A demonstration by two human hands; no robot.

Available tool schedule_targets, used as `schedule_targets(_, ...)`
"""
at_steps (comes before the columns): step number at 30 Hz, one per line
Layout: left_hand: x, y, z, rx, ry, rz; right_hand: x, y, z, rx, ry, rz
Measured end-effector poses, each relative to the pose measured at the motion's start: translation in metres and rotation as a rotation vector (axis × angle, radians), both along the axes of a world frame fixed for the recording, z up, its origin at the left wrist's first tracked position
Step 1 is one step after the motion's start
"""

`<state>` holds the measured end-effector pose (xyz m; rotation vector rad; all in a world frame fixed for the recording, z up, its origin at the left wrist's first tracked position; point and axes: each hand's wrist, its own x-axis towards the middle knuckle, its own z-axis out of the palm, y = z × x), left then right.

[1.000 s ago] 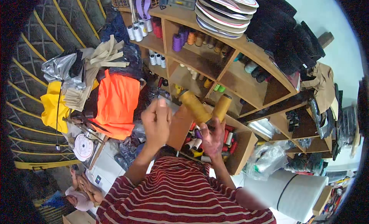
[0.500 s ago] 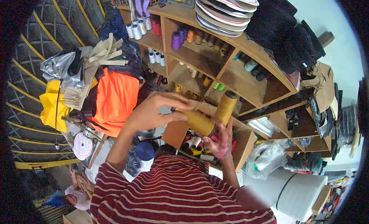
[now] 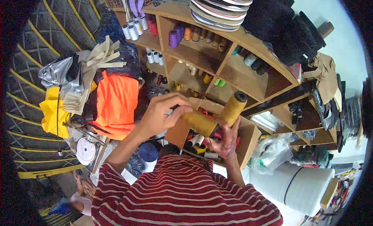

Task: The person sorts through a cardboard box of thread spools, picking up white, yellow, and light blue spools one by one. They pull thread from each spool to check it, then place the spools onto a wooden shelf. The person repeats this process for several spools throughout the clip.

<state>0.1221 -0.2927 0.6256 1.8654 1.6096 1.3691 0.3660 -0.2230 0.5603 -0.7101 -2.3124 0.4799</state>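
Note:
Two mustard-yellow thread cones are held up in front of a wooden shelf [image 3: 248, 39]. My right hand [image 3: 227, 139] grips both at their bases. One cone [image 3: 234, 106] stands nearly upright with its black core showing at the top. The other cone [image 3: 199, 123] leans left, and my left hand [image 3: 160, 114] is closed around its upper end. Just behind the hands sits an open cardboard box [image 3: 248, 142] holding several coloured spools.
The shelf compartments hold white, purple, orange and green spools [image 3: 174, 37]. Orange cloth [image 3: 115, 103] and yellow cloth [image 3: 49, 111] hang at left, above a round white dial scale [image 3: 85, 151]. A white foam roll [image 3: 297, 185] lies lower right. Stacked round flat pieces [image 3: 221, 8] top the shelf.
My left hand, held apart from the cones a second ago, moved right and closed on the leaning cone. The right hand and both cones shifted slightly right.

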Motion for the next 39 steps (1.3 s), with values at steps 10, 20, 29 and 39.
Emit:
schedule_targets(10,-0.038,0.01,0.001,-0.188,-0.105,0.245,0.013,-0.003,0.011,-0.072,-0.01,0.096)
schedule_targets(20,-0.031,0.006,0.001,-0.05,0.151,0.155,0.025,-0.004,0.009,-0.061,-0.037,0.106)
schedule_targets(29,-0.021,-0.001,0.037,-0.202,-0.322,-0.189,0.025,-0.006,0.008,-0.058,-0.076,0.125)
schedule_targets(39,-0.021,-0.004,0.032,-0.352,-0.256,-0.401,0.026,-0.017,0.009,-0.023,-0.183,0.131)
